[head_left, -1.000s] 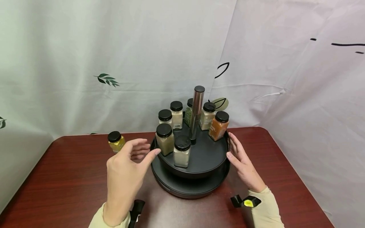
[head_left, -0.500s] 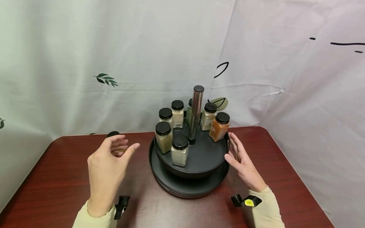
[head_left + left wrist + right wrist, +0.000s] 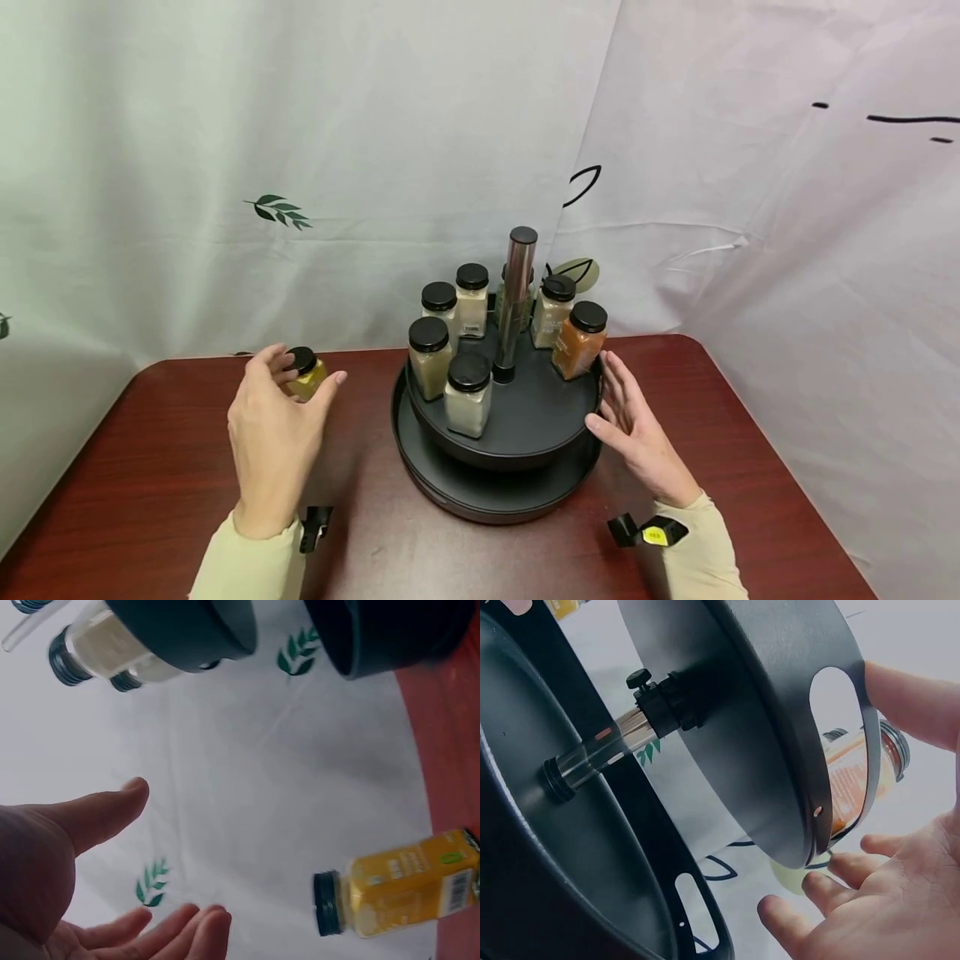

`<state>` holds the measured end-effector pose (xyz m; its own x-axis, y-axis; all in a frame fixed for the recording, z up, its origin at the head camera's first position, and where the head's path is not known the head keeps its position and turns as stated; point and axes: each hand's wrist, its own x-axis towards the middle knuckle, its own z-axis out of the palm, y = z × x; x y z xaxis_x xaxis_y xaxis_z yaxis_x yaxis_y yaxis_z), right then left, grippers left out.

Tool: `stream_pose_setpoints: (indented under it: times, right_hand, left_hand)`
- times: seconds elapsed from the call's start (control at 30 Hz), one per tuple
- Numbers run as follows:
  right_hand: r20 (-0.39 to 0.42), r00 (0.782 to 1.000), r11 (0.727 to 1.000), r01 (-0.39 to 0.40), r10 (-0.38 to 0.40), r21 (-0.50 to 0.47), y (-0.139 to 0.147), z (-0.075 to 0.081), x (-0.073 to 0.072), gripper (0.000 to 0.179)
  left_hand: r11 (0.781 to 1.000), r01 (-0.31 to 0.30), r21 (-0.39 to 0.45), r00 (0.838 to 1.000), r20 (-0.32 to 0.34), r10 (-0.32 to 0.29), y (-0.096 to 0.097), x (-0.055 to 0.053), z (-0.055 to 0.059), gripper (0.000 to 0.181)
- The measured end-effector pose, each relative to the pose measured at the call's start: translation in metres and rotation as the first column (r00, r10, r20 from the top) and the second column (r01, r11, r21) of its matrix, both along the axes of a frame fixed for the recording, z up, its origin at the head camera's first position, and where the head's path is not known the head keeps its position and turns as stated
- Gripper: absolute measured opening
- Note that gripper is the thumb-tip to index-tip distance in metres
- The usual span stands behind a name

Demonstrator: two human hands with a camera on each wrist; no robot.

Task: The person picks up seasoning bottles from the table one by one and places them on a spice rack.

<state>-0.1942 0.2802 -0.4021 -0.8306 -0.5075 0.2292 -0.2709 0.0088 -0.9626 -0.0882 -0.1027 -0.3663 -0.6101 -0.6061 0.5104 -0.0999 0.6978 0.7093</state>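
Observation:
In the head view my left hand hovers at the left, thumb and fingers spread, overlapping a yellow spice jar with a black lid. The left wrist view shows a gap between those fingers and the jar. A black two-tier turntable stands mid-table, several black-lidded spice jars on its upper tier. My right hand is at the right rim of that tier, its thumb against the edge and fingers extended below the slot. Nearest to it is an orange spice jar.
A metal post rises through the turntable's centre. The lower tier sits on the reddish-brown table. Behind hangs a pale curtain with leaf prints. The table's back edge lies just behind the yellow jar.
My left hand has moved left from the turntable to the yellow jar. The upper tier has turned slightly clockwise, seen from above, its jars with it. My right hand stays at the rim.

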Motion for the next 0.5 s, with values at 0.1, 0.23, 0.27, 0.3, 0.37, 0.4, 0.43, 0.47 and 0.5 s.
stream_pose_setpoints:
  times: [0.1,0.23,0.27,0.3,0.37,0.4,0.43,0.47,0.5]
  right_hand:
    - [0.005,1.0,1.0,-0.014,0.014,0.005,0.001,0.0,-0.002,0.082]
    - [0.012,1.0,1.0,-0.027,0.027,0.013,0.003,0.001,-0.006,0.084]
    - [0.016,0.999,0.999,-0.03,0.03,0.017,0.003,0.001,-0.007,0.085]
    - [0.019,0.999,0.999,-0.034,0.034,0.02,0.004,0.001,-0.007,0.086]
    - [0.024,0.999,0.999,-0.041,0.04,0.024,0.004,0.001,-0.009,0.087]
    - [0.025,0.999,0.999,-0.045,0.044,0.025,0.004,0.0,-0.01,0.087]
    - [0.024,0.999,0.999,-0.048,0.048,0.025,0.005,0.0,-0.01,0.088]
    - [0.024,0.998,0.998,-0.053,0.053,0.022,0.005,0.0,-0.011,0.088]
    - [0.021,0.998,0.998,-0.057,0.057,0.02,0.005,0.0,-0.012,0.089]
  left_hand:
    - [0.999,-0.036,0.031,0.999,0.025,0.036,-0.002,-0.001,-0.005,0.079]
    - [0.996,-0.083,0.038,0.993,0.09,0.079,-0.007,-0.003,-0.013,0.085]
    - [0.995,-0.092,0.041,0.99,0.108,0.087,-0.008,-0.003,-0.015,0.085]
    - [0.994,-0.1,0.044,0.988,0.125,0.094,-0.009,-0.004,-0.017,0.086]
    - [0.992,-0.116,0.052,0.982,0.158,0.107,-0.011,-0.006,-0.021,0.087]
    - [0.991,-0.124,0.056,0.978,0.173,0.112,-0.012,-0.007,-0.023,0.088]
    - [0.989,-0.131,0.062,0.975,0.186,0.117,-0.013,-0.007,-0.025,0.088]
    - [0.988,-0.137,0.068,0.973,0.198,0.121,-0.013,-0.008,-0.027,0.089]
    - [0.987,-0.141,0.073,0.97,0.208,0.124,-0.014,-0.009,-0.028,0.09]
